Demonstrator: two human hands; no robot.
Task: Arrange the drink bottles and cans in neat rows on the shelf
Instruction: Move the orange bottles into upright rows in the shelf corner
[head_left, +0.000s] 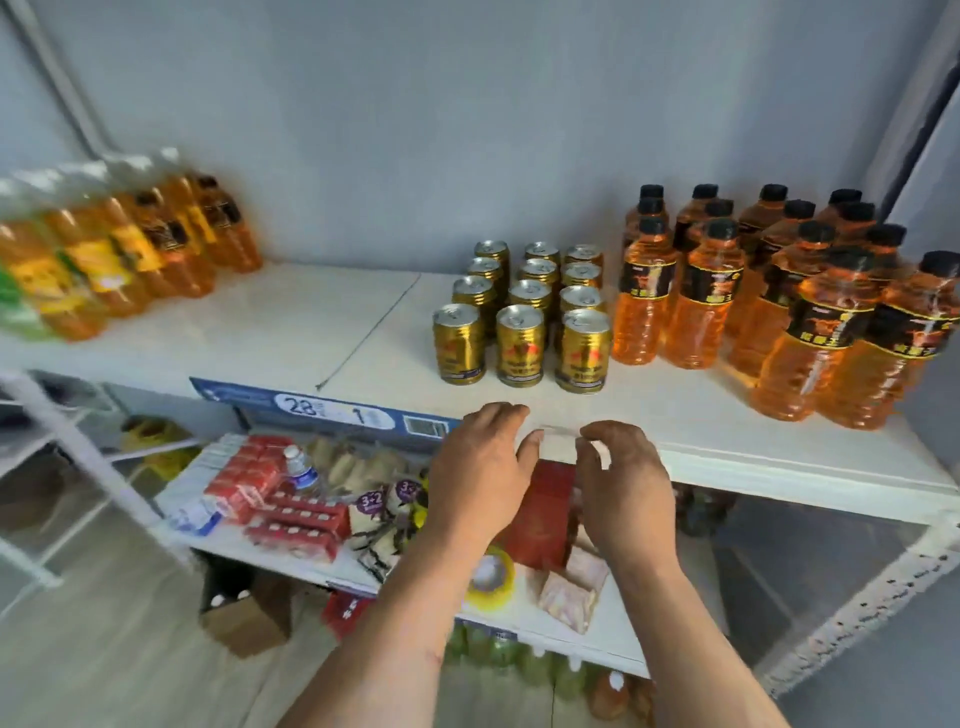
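Far to the left of the left hand (480, 462), at the back of the shelf (322, 332), stand the blurred orange bottles with yellow labels (130, 244). They are probably heavy with liquid and the plastic gives a little, so I would take each one around the body below the label, not by the cap.

The left hand is empty, fingers loosely spread, just above the shelf's front edge. Straight beyond it are the gold cans (524, 317), in three rows already. They look stiff and smooth, maybe slippery; a grip around the side is best.

The right hand (621, 475) is also empty, fingers half curled and apart. Beyond and to its right stand the orange bottles with black caps (769, 291), close together, the nearest ones less even. They are likely heavy, so hold them at the middle.
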